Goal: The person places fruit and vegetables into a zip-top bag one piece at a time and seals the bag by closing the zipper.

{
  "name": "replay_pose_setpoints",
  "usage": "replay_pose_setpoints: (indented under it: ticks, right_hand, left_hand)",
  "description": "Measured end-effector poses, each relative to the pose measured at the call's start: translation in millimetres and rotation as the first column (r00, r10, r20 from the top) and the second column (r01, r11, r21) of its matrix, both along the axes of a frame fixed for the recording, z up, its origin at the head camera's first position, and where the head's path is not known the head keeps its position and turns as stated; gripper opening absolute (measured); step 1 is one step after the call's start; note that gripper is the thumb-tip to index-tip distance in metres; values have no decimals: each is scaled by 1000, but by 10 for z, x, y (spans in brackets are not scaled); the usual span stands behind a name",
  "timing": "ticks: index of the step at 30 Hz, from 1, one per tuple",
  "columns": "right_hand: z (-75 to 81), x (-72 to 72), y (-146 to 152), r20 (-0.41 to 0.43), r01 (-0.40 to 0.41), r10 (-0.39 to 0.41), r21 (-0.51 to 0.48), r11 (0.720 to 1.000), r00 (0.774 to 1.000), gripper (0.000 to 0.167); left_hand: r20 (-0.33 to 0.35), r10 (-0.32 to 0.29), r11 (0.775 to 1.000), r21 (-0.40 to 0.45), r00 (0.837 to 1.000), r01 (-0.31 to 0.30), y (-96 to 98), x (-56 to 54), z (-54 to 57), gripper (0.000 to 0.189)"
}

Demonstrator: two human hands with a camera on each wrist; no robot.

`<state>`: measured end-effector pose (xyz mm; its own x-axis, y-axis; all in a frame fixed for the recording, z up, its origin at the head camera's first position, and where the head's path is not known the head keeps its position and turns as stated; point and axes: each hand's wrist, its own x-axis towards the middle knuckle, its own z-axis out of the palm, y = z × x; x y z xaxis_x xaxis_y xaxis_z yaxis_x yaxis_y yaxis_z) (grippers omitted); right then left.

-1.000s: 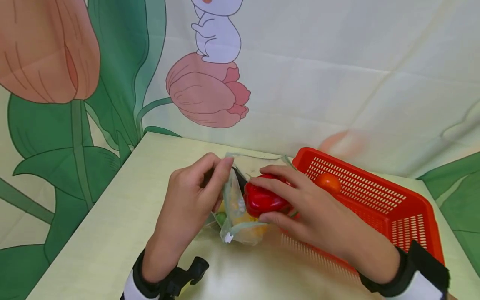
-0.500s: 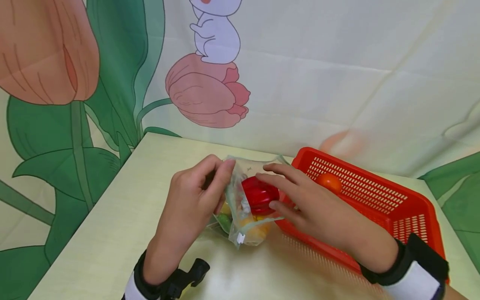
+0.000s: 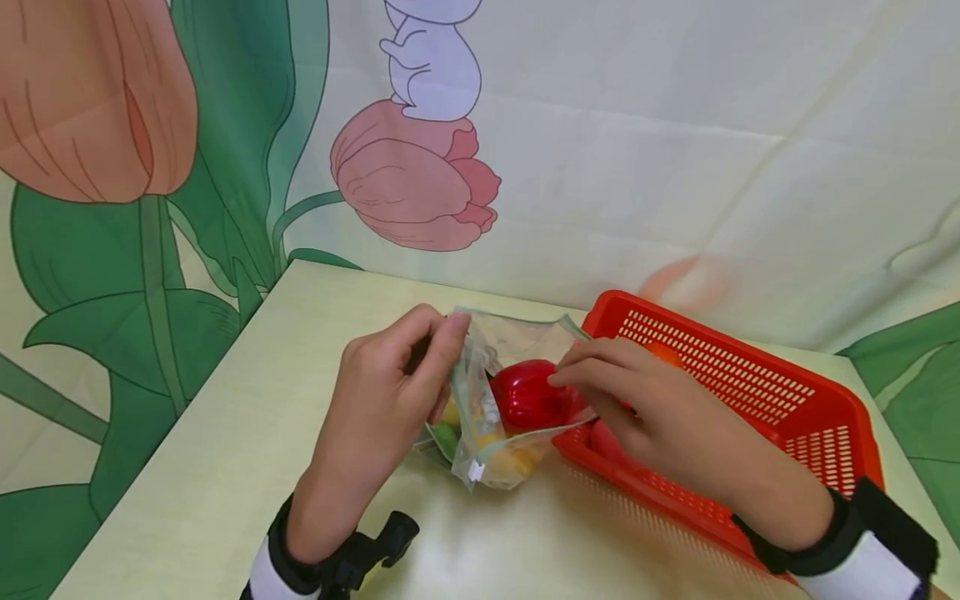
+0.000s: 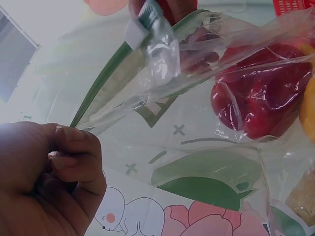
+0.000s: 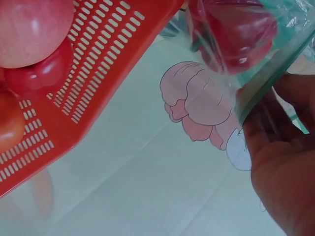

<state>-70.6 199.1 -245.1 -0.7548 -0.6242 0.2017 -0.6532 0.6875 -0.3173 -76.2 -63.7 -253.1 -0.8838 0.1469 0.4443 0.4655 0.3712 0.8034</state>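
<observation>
A clear zip bag [image 3: 525,329] with pale green strips stands open at mid-table. My left hand [image 3: 390,392] pinches its left rim, which the left wrist view shows between thumb and curled fingers. Inside lies a glossy red bell pepper [image 3: 528,396], above yellow and green produce [image 3: 446,437] seen through the film. At the right side of the opening is my right hand [image 3: 652,408], its fingertips over the pepper in the head view. In the right wrist view its thumb and fingers hold the bag's green rim; the hand hides that corner.
To the right stands a red perforated basket [image 3: 825,400]. It holds a pinkish round fruit [image 5: 34,29], a red fruit [image 5: 44,71] and an orange-red fruit [image 5: 7,120]. Behind the table hangs a cloth with printed flowers [image 3: 412,175].
My right hand has let go of the red bell pepper, which has dropped into the bag, and has moved right to the bag's rim. My left hand keeps its pinch.
</observation>
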Motion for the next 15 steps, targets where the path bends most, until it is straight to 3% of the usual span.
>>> replay_pose_setpoints:
  ticks: [7, 11, 15]
  right_hand:
    - [60, -18, 104, -150, 6, -24, -121, 993, 988, 36]
    - [24, -98, 241, -150, 147, -168, -141, 979, 974, 29]
    - [-79, -267, 463, -118, 287, -292, -61, 956, 949, 25]
  left_hand:
    - [11, 9, 1000, 3, 1000, -9, -30, -3, -7, 25]
    - [10, 15, 1000, 2, 1000, -15, -40, -4, -8, 26]
    - [11, 16, 1000, 1, 1000, -16, -43, 0, -2, 27]
